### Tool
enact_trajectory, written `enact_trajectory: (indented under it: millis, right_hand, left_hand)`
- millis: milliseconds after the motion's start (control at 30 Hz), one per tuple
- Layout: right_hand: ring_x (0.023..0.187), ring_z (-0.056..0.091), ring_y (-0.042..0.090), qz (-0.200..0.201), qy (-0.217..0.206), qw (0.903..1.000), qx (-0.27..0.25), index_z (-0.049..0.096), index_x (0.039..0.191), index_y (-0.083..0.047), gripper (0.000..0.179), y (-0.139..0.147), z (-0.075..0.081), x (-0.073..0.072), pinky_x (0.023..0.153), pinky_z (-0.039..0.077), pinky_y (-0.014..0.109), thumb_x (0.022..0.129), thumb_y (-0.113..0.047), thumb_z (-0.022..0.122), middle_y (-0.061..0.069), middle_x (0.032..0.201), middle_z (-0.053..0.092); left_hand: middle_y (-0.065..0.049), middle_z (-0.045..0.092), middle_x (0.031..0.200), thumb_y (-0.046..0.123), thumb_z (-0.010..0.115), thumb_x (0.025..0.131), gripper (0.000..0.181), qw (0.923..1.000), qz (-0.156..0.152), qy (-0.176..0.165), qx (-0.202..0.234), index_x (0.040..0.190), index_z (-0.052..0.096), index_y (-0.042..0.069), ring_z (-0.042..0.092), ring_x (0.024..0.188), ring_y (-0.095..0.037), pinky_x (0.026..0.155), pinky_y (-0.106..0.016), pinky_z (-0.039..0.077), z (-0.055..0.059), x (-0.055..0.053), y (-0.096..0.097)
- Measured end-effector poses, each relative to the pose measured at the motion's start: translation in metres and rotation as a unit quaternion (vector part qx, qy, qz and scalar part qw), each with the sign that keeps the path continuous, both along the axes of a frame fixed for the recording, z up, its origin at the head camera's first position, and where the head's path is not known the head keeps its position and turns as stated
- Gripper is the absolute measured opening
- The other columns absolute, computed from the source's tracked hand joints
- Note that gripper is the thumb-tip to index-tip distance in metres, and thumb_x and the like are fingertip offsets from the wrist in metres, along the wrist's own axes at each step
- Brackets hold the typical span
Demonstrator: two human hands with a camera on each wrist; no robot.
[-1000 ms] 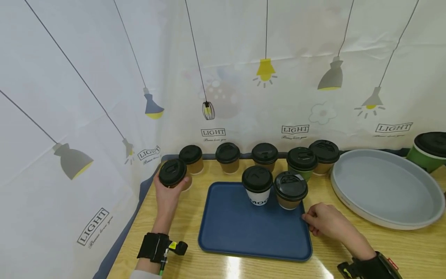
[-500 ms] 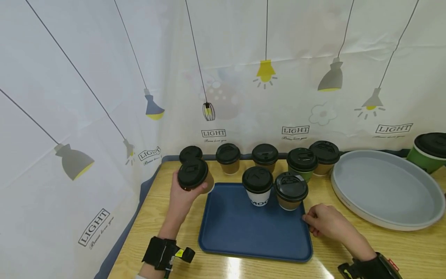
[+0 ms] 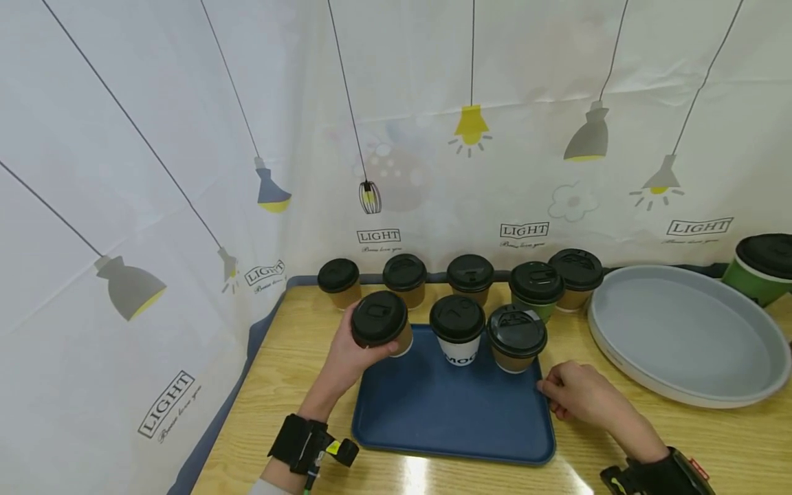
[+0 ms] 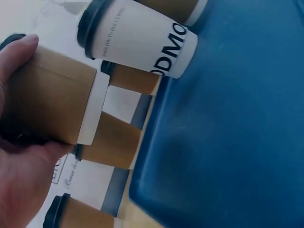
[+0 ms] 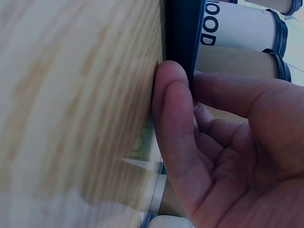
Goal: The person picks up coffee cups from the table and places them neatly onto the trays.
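Note:
My left hand (image 3: 349, 357) grips a brown paper coffee cup (image 4: 52, 90) with a black lid (image 3: 379, 318). This cup hangs over the back left corner of the blue tray (image 3: 458, 419), its white base above the surface in the left wrist view. On the tray stand a white paper cup (image 3: 458, 348) with dark lettering and another brown cup (image 3: 512, 359), both lidded in black. At the tray's right edge my right hand (image 3: 581, 392) pinches the rim between thumb (image 5: 228, 92) and fingers (image 5: 178, 114).
Behind the tray, several lidded cups stand along the wall, among them a brown cup (image 3: 405, 292) and a green cup (image 3: 536, 289). A round grey tray (image 3: 687, 337) lies to the right on the wooden table (image 3: 266, 371). Beyond it stands a larger green cup (image 3: 757, 271).
My left hand has lifted the brown cup from the table's left side and carried it right, over the tray's corner. The right hand stays at the tray's edge.

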State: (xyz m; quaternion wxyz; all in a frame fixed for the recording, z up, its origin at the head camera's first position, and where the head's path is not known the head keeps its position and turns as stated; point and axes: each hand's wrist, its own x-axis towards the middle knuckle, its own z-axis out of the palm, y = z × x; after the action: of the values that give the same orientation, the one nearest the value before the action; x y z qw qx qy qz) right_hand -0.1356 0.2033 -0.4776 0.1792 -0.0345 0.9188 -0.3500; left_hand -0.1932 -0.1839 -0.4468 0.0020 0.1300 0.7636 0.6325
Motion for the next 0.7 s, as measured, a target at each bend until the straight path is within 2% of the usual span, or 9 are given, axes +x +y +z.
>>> enact_trajectory:
  millis: [233, 533, 700]
  right_hand:
    - [0.056, 0.061, 0.015, -0.002, 0.000, 1.0000, -0.001, 0.064, 0.073, -0.009, 0.031, 0.000, -0.001, 0.000, 0.053, 0.050, 0.030, 0.103, -0.015, 0.064, 0.003, 0.064, 0.061]
    - [0.056, 0.062, 0.015, -0.007, -0.001, 1.0000, -0.001, 0.065, 0.073, -0.009, 0.031, -0.001, 0.002, 0.001, 0.054, 0.052, 0.031, 0.103, -0.015, 0.064, 0.003, 0.064, 0.061]
    - [0.056, 0.062, 0.016, -0.009, -0.001, 1.0000, -0.004, 0.065, 0.073, -0.009, 0.030, -0.001, 0.002, 0.002, 0.054, 0.051, 0.031, 0.103, -0.014, 0.064, 0.003, 0.064, 0.061]
  left_hand:
    - [-0.005, 0.056, 0.145, 0.009, 0.091, 0.078, 0.088, 0.9984, -0.051, 0.005, -0.026, 0.152, 0.044, 0.018, 0.053, 0.133, -0.024, 0.110, -0.050, 0.042, -0.011, -0.008, 0.007]
    - [-0.005, 0.055, 0.145, 0.013, 0.092, 0.078, 0.089, 0.9963, -0.065, -0.012, -0.054, 0.153, 0.044, 0.017, 0.054, 0.132, -0.024, 0.111, -0.050, 0.041, -0.028, -0.021, 0.007]
    - [-0.005, 0.055, 0.146, 0.015, 0.092, 0.078, 0.090, 0.9958, -0.059, -0.019, -0.068, 0.154, 0.043, 0.016, 0.052, 0.133, -0.024, 0.113, -0.050, 0.037, -0.035, -0.025, 0.010]
